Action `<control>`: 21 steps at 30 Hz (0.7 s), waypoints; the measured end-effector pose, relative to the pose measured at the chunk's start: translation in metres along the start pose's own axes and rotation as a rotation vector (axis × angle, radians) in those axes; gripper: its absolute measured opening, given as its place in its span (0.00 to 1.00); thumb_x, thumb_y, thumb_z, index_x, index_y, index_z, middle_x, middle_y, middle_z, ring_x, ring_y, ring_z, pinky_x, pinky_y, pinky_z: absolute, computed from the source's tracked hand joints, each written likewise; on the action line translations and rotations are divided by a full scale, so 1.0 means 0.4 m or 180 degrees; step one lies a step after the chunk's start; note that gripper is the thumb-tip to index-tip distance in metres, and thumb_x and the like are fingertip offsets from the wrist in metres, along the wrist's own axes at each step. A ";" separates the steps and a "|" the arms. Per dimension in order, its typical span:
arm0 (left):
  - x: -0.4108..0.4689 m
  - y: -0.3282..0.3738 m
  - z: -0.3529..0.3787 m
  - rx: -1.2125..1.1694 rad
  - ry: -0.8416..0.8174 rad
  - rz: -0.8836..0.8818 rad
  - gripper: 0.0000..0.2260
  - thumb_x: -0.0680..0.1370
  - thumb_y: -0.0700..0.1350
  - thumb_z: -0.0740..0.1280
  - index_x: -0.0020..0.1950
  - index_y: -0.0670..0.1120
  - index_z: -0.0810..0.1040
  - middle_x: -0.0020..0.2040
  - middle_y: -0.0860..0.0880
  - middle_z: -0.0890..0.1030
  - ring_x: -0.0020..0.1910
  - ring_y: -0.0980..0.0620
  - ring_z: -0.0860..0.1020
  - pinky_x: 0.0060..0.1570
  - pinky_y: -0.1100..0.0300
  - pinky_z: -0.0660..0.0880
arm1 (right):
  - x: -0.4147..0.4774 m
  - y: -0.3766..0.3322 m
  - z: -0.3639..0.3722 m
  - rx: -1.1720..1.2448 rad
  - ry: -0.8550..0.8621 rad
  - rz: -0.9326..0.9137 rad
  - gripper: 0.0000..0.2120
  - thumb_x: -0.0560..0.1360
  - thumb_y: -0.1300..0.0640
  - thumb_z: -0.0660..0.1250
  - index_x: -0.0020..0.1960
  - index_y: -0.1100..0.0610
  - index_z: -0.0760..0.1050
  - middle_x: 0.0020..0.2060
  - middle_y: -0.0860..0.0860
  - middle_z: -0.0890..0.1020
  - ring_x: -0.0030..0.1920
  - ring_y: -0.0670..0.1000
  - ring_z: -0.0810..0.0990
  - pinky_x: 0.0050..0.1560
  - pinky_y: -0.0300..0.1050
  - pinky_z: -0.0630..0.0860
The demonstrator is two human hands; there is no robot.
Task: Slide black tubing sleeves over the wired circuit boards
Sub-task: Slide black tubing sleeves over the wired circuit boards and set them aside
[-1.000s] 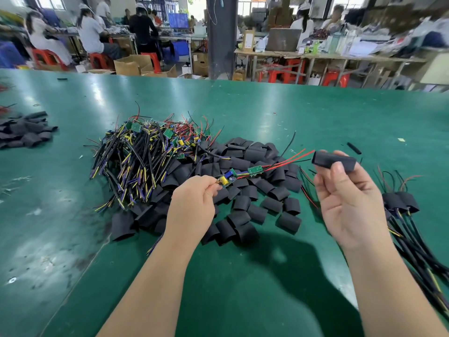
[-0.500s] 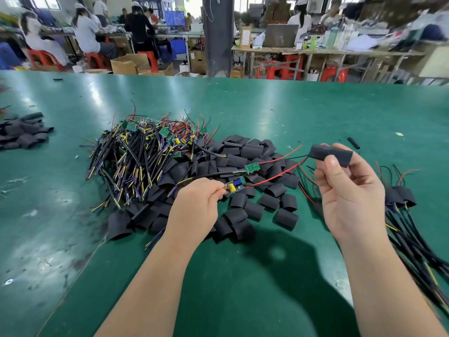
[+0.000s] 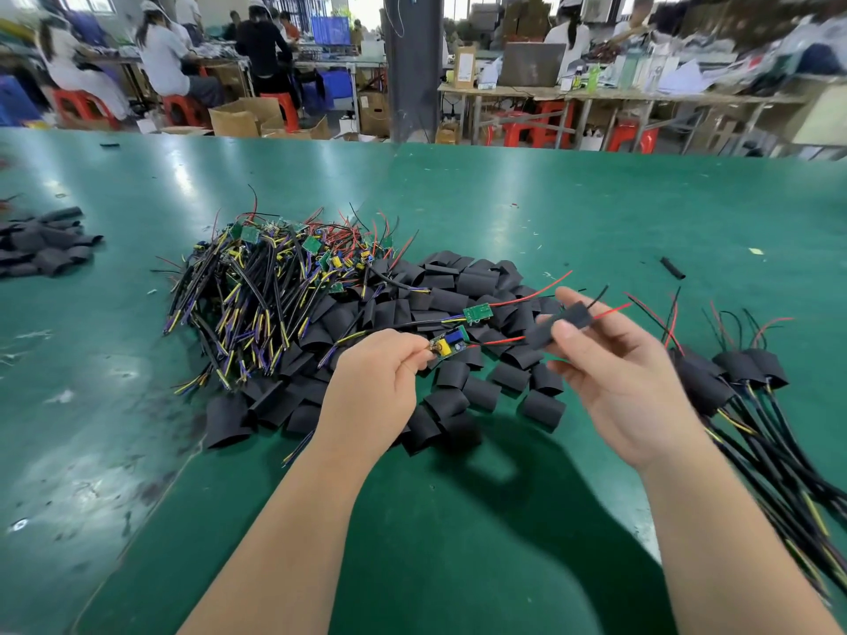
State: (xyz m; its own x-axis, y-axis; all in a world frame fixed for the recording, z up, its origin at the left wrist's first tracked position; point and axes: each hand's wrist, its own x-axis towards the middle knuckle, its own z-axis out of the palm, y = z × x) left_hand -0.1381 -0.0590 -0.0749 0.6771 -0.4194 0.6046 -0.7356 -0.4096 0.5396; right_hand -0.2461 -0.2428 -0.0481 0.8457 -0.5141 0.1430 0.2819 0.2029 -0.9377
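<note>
My left hand [image 3: 376, 382] pinches a small wired circuit board [image 3: 450, 342] with yellow and blue parts, held above the table. Its red and black wires run rightward through a black tubing sleeve [image 3: 560, 324] that my right hand [image 3: 614, 364] pinches between thumb and fingers; the wire ends stick out past the sleeve's far end. A second green board [image 3: 476, 312] hangs just above on the same lead. Below lie loose black sleeves [image 3: 463, 396] in a heap, with a pile of unsleeved wired boards [image 3: 270, 286] to its left.
Several sleeved boards with black cables [image 3: 742, 387] lie at the right. Another small heap of sleeves [image 3: 41, 245] sits far left. One stray black tube piece [image 3: 672, 268] lies beyond my right hand. The green table [image 3: 504, 199] extends back toward workers at other benches.
My right hand has brought the sleeve down and left toward the board. The red and black wires now pass through the sleeve and poke out its far end.
</note>
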 end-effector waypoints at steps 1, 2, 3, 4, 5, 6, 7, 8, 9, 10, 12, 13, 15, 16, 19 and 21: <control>-0.001 0.005 0.001 -0.0041 0.0038 0.0008 0.05 0.75 0.36 0.67 0.45 0.39 0.83 0.38 0.49 0.81 0.38 0.54 0.76 0.43 0.69 0.68 | -0.003 0.012 0.012 0.0025 -0.0084 0.0069 0.18 0.63 0.57 0.72 0.53 0.54 0.80 0.40 0.56 0.77 0.45 0.54 0.75 0.39 0.37 0.75; -0.001 0.010 0.002 -0.0091 0.0059 0.0015 0.05 0.75 0.37 0.67 0.45 0.39 0.83 0.38 0.49 0.81 0.38 0.55 0.75 0.43 0.71 0.68 | -0.005 0.023 0.024 0.0069 -0.0157 0.0133 0.17 0.63 0.58 0.72 0.52 0.55 0.80 0.37 0.55 0.77 0.46 0.56 0.74 0.40 0.38 0.75; -0.003 0.015 0.004 -0.0149 0.0062 0.0033 0.06 0.74 0.38 0.66 0.44 0.39 0.83 0.38 0.49 0.82 0.38 0.56 0.75 0.43 0.72 0.68 | -0.007 0.033 0.035 0.0113 -0.0213 0.0188 0.16 0.63 0.59 0.72 0.51 0.55 0.80 0.36 0.55 0.77 0.46 0.57 0.75 0.41 0.40 0.75; -0.005 0.020 0.007 -0.0205 0.0048 0.0065 0.06 0.75 0.38 0.66 0.44 0.39 0.83 0.38 0.49 0.82 0.39 0.56 0.75 0.44 0.72 0.69 | -0.008 0.041 0.043 0.0163 -0.0250 0.0232 0.16 0.62 0.59 0.72 0.50 0.55 0.80 0.37 0.57 0.77 0.46 0.57 0.75 0.42 0.41 0.75; -0.008 0.024 0.009 -0.0255 0.0020 0.0103 0.05 0.75 0.38 0.67 0.44 0.39 0.83 0.38 0.48 0.82 0.39 0.55 0.76 0.44 0.70 0.70 | -0.009 0.046 0.049 0.0241 -0.0279 0.0266 0.16 0.62 0.59 0.72 0.50 0.54 0.80 0.39 0.59 0.77 0.45 0.57 0.76 0.42 0.41 0.75; -0.010 0.027 0.010 -0.0303 -0.0010 0.0130 0.05 0.75 0.38 0.67 0.44 0.39 0.83 0.38 0.49 0.82 0.39 0.54 0.77 0.44 0.68 0.71 | -0.009 0.048 0.051 0.0338 -0.0318 0.0283 0.15 0.63 0.60 0.72 0.49 0.54 0.81 0.41 0.61 0.78 0.45 0.56 0.78 0.43 0.41 0.76; -0.011 0.029 0.011 -0.0344 -0.0033 0.0148 0.05 0.75 0.38 0.67 0.45 0.39 0.83 0.38 0.49 0.82 0.39 0.55 0.77 0.44 0.68 0.72 | -0.008 0.049 0.050 0.0424 -0.0369 0.0287 0.14 0.63 0.59 0.72 0.49 0.53 0.82 0.42 0.62 0.79 0.46 0.55 0.78 0.43 0.40 0.76; -0.010 0.030 0.010 -0.0376 -0.0053 0.0155 0.05 0.74 0.38 0.67 0.45 0.40 0.83 0.38 0.49 0.82 0.39 0.55 0.77 0.44 0.69 0.72 | -0.007 0.048 0.047 0.0484 -0.0435 0.0288 0.14 0.63 0.59 0.73 0.49 0.53 0.82 0.44 0.63 0.78 0.48 0.55 0.78 0.43 0.40 0.77; -0.010 0.031 0.008 -0.0398 -0.0072 0.0156 0.06 0.74 0.38 0.67 0.45 0.40 0.83 0.38 0.49 0.82 0.39 0.56 0.76 0.44 0.69 0.71 | -0.007 0.047 0.043 0.0517 -0.0519 0.0294 0.15 0.63 0.58 0.73 0.50 0.53 0.83 0.45 0.65 0.76 0.49 0.55 0.76 0.43 0.40 0.77; -0.008 0.032 0.007 -0.0416 -0.0096 0.0152 0.06 0.74 0.38 0.66 0.44 0.40 0.83 0.38 0.49 0.82 0.39 0.56 0.76 0.44 0.69 0.71 | -0.005 0.046 0.037 0.0527 -0.0627 0.0298 0.15 0.63 0.58 0.74 0.50 0.52 0.83 0.46 0.66 0.74 0.49 0.55 0.76 0.44 0.40 0.78; -0.007 0.033 0.003 -0.0423 -0.0171 0.0167 0.06 0.73 0.38 0.66 0.44 0.40 0.83 0.38 0.49 0.82 0.39 0.55 0.76 0.44 0.67 0.72 | -0.004 0.048 0.025 0.0407 -0.0903 0.0225 0.15 0.66 0.60 0.75 0.52 0.52 0.82 0.48 0.63 0.79 0.47 0.50 0.80 0.46 0.39 0.78; -0.008 0.034 0.002 -0.0398 -0.0240 0.0188 0.06 0.73 0.38 0.66 0.44 0.40 0.83 0.38 0.48 0.82 0.39 0.54 0.76 0.44 0.65 0.72 | -0.004 0.047 0.021 0.0221 -0.1029 0.0153 0.15 0.67 0.60 0.74 0.53 0.54 0.81 0.50 0.58 0.83 0.46 0.47 0.81 0.46 0.38 0.78; -0.010 0.035 -0.001 -0.0291 -0.0419 0.0241 0.06 0.73 0.39 0.66 0.44 0.41 0.83 0.38 0.48 0.82 0.39 0.52 0.76 0.43 0.65 0.71 | -0.007 0.045 0.020 -0.0244 -0.1173 0.0046 0.15 0.69 0.61 0.71 0.55 0.57 0.78 0.50 0.54 0.84 0.39 0.42 0.81 0.43 0.34 0.77; -0.011 0.036 -0.002 -0.0247 -0.0484 0.0266 0.07 0.73 0.39 0.66 0.44 0.41 0.83 0.38 0.48 0.82 0.39 0.52 0.76 0.42 0.65 0.70 | -0.008 0.045 0.021 -0.0397 -0.1198 0.0027 0.15 0.69 0.62 0.71 0.56 0.59 0.78 0.50 0.53 0.85 0.36 0.40 0.80 0.41 0.32 0.76; -0.011 0.036 -0.006 -0.0207 -0.0531 0.0270 0.07 0.73 0.40 0.66 0.44 0.42 0.84 0.38 0.48 0.81 0.39 0.50 0.77 0.41 0.65 0.69 | -0.009 0.047 0.021 -0.0528 -0.1170 0.0046 0.15 0.68 0.60 0.71 0.55 0.58 0.78 0.48 0.53 0.85 0.36 0.42 0.79 0.40 0.32 0.75; -0.011 0.035 -0.008 -0.0152 -0.0539 0.0247 0.08 0.73 0.41 0.66 0.45 0.42 0.84 0.38 0.48 0.81 0.39 0.49 0.78 0.41 0.63 0.70 | -0.010 0.056 0.025 -0.0597 -0.1029 0.0052 0.14 0.67 0.57 0.72 0.52 0.55 0.80 0.48 0.56 0.85 0.38 0.46 0.79 0.42 0.36 0.77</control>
State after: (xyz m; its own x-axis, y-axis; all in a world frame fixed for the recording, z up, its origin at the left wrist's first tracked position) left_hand -0.1514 -0.0603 -0.0681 0.6093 -0.5803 0.5404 -0.7831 -0.3335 0.5249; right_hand -0.2386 -0.2279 -0.0666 0.9573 -0.2162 0.1919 0.2045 0.0374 -0.9782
